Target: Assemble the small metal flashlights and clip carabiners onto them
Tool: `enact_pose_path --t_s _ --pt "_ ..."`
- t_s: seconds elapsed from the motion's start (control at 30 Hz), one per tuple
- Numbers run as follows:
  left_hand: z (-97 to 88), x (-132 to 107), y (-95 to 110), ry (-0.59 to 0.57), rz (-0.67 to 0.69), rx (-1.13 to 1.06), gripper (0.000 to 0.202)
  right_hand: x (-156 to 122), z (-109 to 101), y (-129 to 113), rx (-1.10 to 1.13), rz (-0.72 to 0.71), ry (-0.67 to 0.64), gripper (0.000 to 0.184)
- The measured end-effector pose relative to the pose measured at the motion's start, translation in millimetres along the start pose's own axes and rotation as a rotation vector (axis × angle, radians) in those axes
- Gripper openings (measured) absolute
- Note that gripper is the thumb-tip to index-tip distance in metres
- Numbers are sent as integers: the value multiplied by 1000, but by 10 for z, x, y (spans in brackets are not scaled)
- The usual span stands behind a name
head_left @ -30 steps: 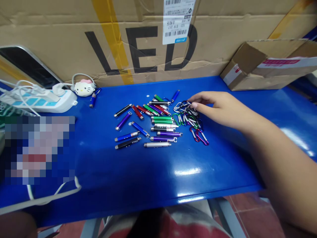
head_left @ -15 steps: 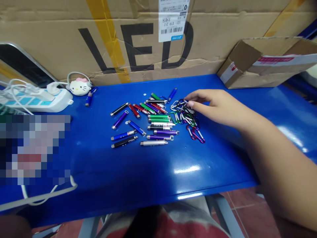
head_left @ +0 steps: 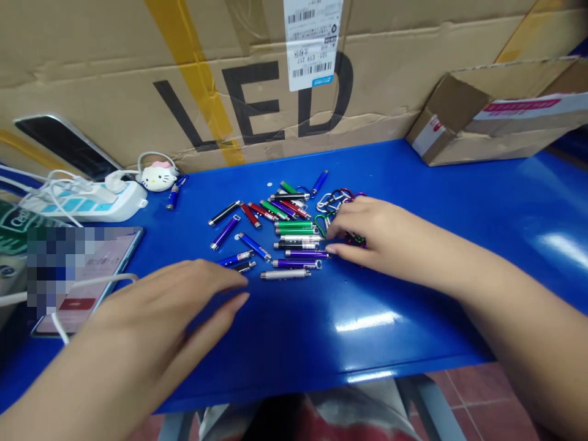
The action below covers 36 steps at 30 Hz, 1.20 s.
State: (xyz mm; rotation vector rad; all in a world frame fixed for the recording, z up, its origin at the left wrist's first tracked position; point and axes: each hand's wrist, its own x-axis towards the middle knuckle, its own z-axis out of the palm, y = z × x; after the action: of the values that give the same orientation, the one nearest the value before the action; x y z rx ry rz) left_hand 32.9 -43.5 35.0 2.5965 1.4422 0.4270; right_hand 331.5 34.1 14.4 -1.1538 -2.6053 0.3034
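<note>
Several small coloured pen-shaped lights (head_left: 285,229) lie scattered in the middle of the blue table (head_left: 321,318). Beside them on the right is a heap of coloured carabiner clips (head_left: 337,201). My right hand (head_left: 372,236) rests palm-down over the near part of that heap, fingers curled on the clips, fingertips next to a purple light (head_left: 307,253). Whether it grips anything is hidden. My left hand (head_left: 184,306) reaches in from the lower left, fingers stretched flat and holding nothing, its tips just short of a black light (head_left: 245,267) and a silver one (head_left: 285,274).
A large cardboard box marked LED (head_left: 257,92) stands along the back, a smaller open carton (head_left: 496,122) at the right. At the left lie a white power strip (head_left: 87,202) with cables, a cat-shaped white item (head_left: 157,177), a small blue light (head_left: 173,197) and a tablet (head_left: 87,282).
My left hand has come into view from the lower left toward the lights. My right hand has dropped from the heap's far edge onto its near part.
</note>
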Motion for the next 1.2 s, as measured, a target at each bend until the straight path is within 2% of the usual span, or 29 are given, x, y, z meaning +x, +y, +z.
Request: enact_pose_path --t_s 0.1,0.17,0.27,0.37,0.47,0.63,0.73,0.8,0.87,0.93,1.0,1.1,1.2 --pt "11 309 66 -17 98 71 28 -11 97 -19 -56 -9 -48 13" --pt "94 398 61 -46 96 102 26 -4 152 -38 -87 9 -63 11" --pt "230 423 39 -30 125 104 25 14 186 -80 -123 29 -20 10" --pt "309 413 58 51 184 89 25 14 167 -146 -117 -3 73 11" --pt "341 407 103 116 230 114 30 -11 150 -268 -60 -62 136 12" --pt "360 366 119 131 301 138 25 -32 131 -433 51 -160 139 18" --pt "348 327 97 107 257 85 25 1 39 -253 54 -80 200 24" --pt "322 305 88 115 197 46 25 21 -39 13 -3 89 280 25" --pt "289 284 81 146 135 11 26 28 -93 326 -75 237 303 21" --pt "265 264 72 163 86 -26 26 23 -105 599 -114 291 222 18" --pt "264 245 55 162 46 -58 25 18 -83 773 -94 298 112 20" --pt "288 221 35 147 -5 -104 25 23 -50 838 -77 331 1 18" --pt "294 192 54 117 -52 -173 26 31 -89 783 -110 355 -25 16"
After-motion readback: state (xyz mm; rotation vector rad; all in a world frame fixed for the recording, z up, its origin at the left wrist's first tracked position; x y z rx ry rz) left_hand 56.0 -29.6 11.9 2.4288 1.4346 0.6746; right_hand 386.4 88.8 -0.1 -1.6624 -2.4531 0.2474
